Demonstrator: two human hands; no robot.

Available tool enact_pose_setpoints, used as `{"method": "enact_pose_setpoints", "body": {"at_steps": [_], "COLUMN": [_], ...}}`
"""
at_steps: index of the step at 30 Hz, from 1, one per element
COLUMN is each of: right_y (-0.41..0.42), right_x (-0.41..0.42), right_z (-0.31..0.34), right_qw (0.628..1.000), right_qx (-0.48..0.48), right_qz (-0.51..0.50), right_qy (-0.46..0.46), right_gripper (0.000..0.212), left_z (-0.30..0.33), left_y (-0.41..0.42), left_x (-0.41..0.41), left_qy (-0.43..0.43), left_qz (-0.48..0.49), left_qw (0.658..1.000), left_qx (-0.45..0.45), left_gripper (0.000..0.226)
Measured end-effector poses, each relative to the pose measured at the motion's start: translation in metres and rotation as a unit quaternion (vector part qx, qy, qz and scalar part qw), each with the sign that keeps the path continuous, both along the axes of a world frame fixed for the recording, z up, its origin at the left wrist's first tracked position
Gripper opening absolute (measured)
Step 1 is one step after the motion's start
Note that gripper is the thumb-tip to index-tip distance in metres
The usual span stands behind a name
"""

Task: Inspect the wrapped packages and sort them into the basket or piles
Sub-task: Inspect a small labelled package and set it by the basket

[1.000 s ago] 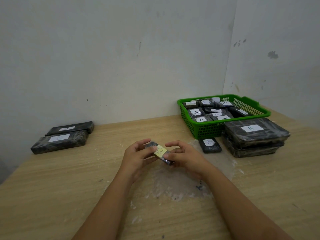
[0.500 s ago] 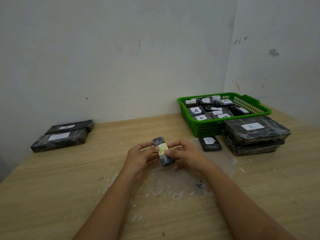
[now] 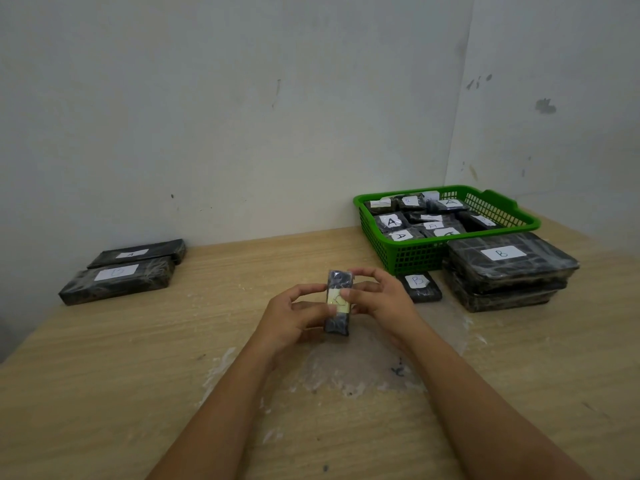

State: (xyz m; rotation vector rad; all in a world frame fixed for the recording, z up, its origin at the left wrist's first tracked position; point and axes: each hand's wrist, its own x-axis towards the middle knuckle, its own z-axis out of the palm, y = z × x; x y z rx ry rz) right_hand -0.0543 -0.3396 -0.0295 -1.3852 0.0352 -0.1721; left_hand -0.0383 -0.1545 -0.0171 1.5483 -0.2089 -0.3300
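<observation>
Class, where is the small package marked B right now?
The small package lies on the table, right of the hands, before the green basket.

One green basket (image 3: 415, 258), two hands (image 3: 294, 315) — wrapped packages (image 3: 337, 303) too jumbled to count.

Bare sorting or packing station in a plain room corner, not a furnished home space. Evidence: pale wood-grain laminate worktop (image 3: 104, 375), scuffed and smeared with whitish residue; unpainted-looking white plaster walls (image 3: 242, 116) with marks and stains, meeting at a corner; green perforated plastic basket (image 3: 415, 258) filled with small black film-wrapped packages bearing white paper labels lettered "A"; stacked large black wrapped slabs (image 3: 509, 271) labelled "B"; two long black wrapped bars (image 3: 117, 278) set apart at far left.
</observation>
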Motion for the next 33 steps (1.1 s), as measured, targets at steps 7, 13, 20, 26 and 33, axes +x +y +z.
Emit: {"method": "enact_pose_setpoints", "body": {"at_steps": [7, 13, 20, 26, 33], "right_y": [0.001, -0.002, -0.007, -0.013, -0.028], "right_x": [0.0, 0.003, 0.002, 0.0, -0.011], "right_z": [0.004, 0.002, 0.003, 0.005, 0.007], "right_qw": [0.999, 0.996, 0.992, 0.991, 0.991], "right_qx": [-0.017, -0.018, 0.042, 0.038, -0.043], "right_qz": [-0.02, -0.079, -0.113, -0.125, -0.12], "right_qy": [-0.025, -0.039, -0.037, -0.023, 0.037], "right_gripper": [0.027, 0.021, 0.022, 0.022, 0.027], "left_z": [0.002, 0.001, -0.002, -0.006, -0.012], "left_y": [0.003, 0.003, 0.004, 0.003, -0.001], "left_x": [0.001, 0.001, 0.002, 0.005, 0.01], "left_qy": [-0.039, -0.042, -0.026, -0.028, -0.034], "left_qz": [0.006, -0.028, -0.019, 0.003, 0.006], "left_qw": [0.999, 0.997, 0.997, 0.999, 0.999], "left_qx": [0.038, 0.052, 0.069, 0.035, -0.019], "left_gripper": [0.034, 0.034, 0.029, 0.031, 0.026]}}
